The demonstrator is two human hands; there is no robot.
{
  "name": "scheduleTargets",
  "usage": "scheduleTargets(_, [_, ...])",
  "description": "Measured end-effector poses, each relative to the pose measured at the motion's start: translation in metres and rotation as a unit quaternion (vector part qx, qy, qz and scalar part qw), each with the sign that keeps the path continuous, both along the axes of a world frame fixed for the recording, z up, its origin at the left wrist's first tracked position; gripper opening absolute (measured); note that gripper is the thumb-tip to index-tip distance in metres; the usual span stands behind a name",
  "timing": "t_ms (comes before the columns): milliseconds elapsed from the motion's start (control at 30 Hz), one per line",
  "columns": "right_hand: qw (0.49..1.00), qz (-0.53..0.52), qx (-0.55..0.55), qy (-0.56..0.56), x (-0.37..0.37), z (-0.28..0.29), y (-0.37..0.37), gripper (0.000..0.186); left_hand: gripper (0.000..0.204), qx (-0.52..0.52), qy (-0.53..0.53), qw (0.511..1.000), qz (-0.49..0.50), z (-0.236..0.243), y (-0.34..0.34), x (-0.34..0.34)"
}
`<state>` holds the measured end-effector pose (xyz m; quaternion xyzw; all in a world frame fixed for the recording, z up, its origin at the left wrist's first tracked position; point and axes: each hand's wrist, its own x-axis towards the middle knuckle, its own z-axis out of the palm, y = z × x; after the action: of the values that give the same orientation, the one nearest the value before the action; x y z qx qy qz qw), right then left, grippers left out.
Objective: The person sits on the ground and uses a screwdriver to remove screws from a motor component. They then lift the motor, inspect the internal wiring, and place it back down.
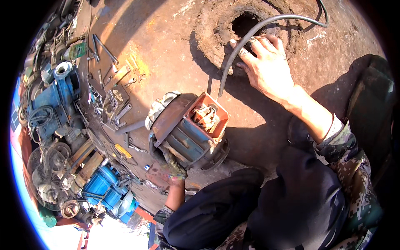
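An electric motor (187,139) with faded blue paint leans in front of my knees. Its square reddish terminal box (225,116) has no lid and shows wires and copper-coloured parts. My left hand (173,166), in a dirty glove, is closed against the motor's lower left side; some fingers are hidden behind it. A grey cable (287,17) rises beside the terminal box and arcs to the far right. My right hand (264,62) closes around this cable, one fingertip showing on its far side. Under that hand lies a dirt-caked ring (212,31) with a dark central hole.
Spanners (104,49), a wooden-handled hammer (118,77) and other hand tools lie scattered on the left. Farther left are a blue motor (56,98), another blue motor (100,183) and a fan guard (48,173) among piled parts. A dark seat-like object (371,104) stands at right.
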<state>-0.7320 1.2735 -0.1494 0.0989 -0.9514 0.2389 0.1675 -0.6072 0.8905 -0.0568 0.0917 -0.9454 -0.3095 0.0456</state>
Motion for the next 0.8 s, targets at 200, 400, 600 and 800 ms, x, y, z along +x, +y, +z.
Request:
scheduleTargets(200, [0.997, 0.052, -0.025, -0.05, 0.012, 0.011, -0.003, 0.043, 0.057, 0.047, 0.016, 0.998, 0.024, -0.005, 0.005, -0.003])
scheduleTargets(400, [0.981, 0.105, -0.1, -0.126, 0.059, 0.011, -0.014, 0.059, 0.058, 0.021, 0.013, 1.0, 0.02, -0.003, 0.005, -0.002])
scheduleTargets(600, [0.979, 0.129, -0.086, -0.134, 0.066, 0.008, -0.01, 0.061, 0.055, 0.035, 0.018, 0.999, 0.028, -0.009, -0.003, 0.0])
scheduleTargets(800, [0.963, 0.151, -0.085, -0.206, 0.08, 0.016, -0.015, 0.086, 0.056, 0.022, 0.02, 0.999, 0.016, -0.008, -0.004, 0.001])
